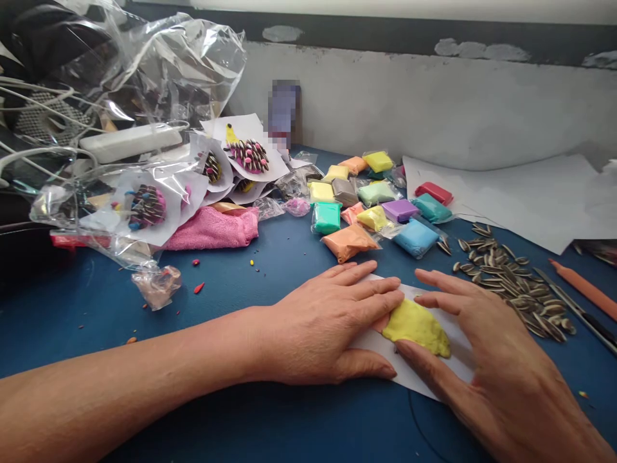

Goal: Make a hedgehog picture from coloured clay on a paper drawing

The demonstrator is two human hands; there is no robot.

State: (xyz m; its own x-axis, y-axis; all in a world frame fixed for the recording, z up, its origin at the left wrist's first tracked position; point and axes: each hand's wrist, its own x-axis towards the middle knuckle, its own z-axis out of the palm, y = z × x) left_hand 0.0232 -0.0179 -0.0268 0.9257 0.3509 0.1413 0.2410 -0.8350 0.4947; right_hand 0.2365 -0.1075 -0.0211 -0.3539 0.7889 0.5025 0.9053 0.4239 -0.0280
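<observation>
A flattened piece of yellow modelling clay (417, 328) lies on a white sheet of paper (380, 350) in front of me. A bit of pinkish-orange clay (380, 323) shows at its left end, partly hidden under my fingers. My left hand (322, 325) rests flat across the paper's left part, fingers stretched out and fingertips at the clay's left edge. On the other side, my right hand (486, 341) arches around the yellow clay, its thumb at the near edge and its fingers apart beyond the far edge. Neither hand grips anything.
Wrapped clay blocks (417, 238) of several colours lie beyond my hands. To the right are striped sunflower seeds (515, 283), an orange tool (585, 286) and a dark-handled knife (598, 325). A pink cloth (216, 228), seed-covered clay figures (248, 154) and clear plastic bags (193, 58) fill the left.
</observation>
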